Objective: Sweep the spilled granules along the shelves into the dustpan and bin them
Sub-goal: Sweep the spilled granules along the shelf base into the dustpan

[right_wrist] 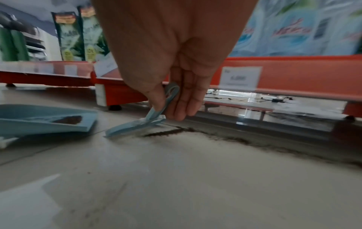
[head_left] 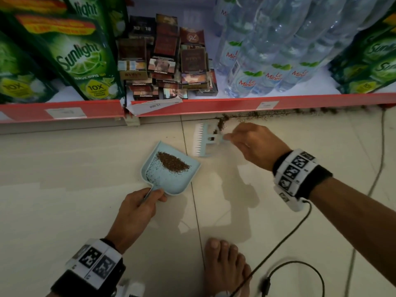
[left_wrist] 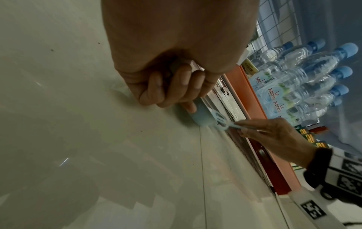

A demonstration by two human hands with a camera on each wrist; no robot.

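A light blue dustpan [head_left: 171, 179] lies on the floor tiles with a heap of brown granules [head_left: 172, 162] in it. My left hand [head_left: 140, 205] grips its handle from below. A small light blue brush [head_left: 204, 139] with white bristles lies flat near the shelf foot, and my right hand [head_left: 250, 143] pinches its handle. In the right wrist view the brush [right_wrist: 137, 125] touches the end of a dark line of granules [right_wrist: 195, 134] that runs right along the shelf base. Loose granules [head_left: 278, 114] trail under the red shelf edge [head_left: 214, 105].
The bottom shelf holds green Sunlight pouches [head_left: 81, 61], stacked cigarette packs [head_left: 169, 61] and water bottles [head_left: 267, 61]. My bare foot [head_left: 225, 266] stands on the floor below the brush. A black cable [head_left: 278, 243] runs from my right wrist across the tiles.
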